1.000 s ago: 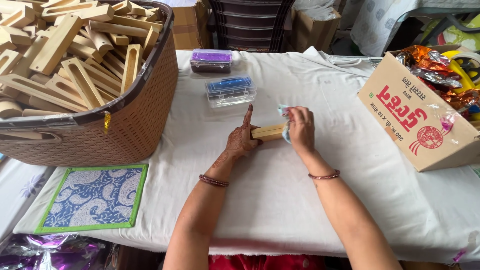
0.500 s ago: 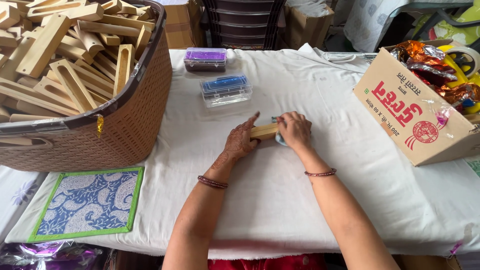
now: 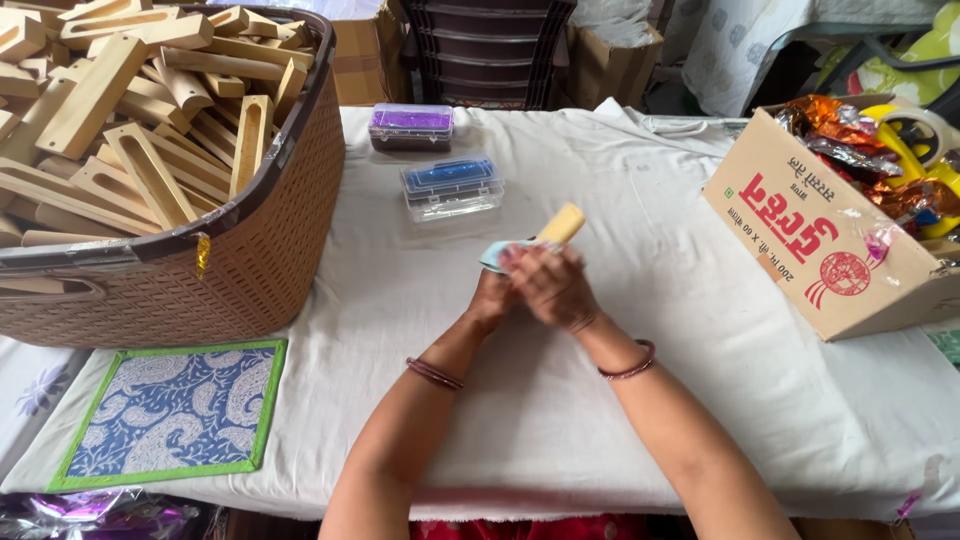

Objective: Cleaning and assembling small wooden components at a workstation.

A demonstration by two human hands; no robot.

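Note:
Above the white tablecloth (image 3: 640, 400) both my hands hold one pale wooden block (image 3: 561, 224), tilted up to the right. My right hand (image 3: 548, 285) wraps its lower part and also presses a light blue cloth (image 3: 496, 255) against it. My left hand (image 3: 492, 298) sits just under and behind the right, mostly hidden by it, gripping the block's lower end. Only the block's top end sticks out past the fingers.
A brown woven basket (image 3: 270, 240) heaped with several wooden blocks stands at left. Two clear plastic boxes, one with purple contents (image 3: 411, 125) and one with blue (image 3: 451, 186), lie beyond my hands. An open cardboard box (image 3: 830, 240) of shiny wrappers is at right. A patterned blue mat (image 3: 165, 412) lies near left.
The block lay flat on the cloth between my hands; now both hands have lifted it off the table and tilted it upward, with the blue cloth wrapped against it.

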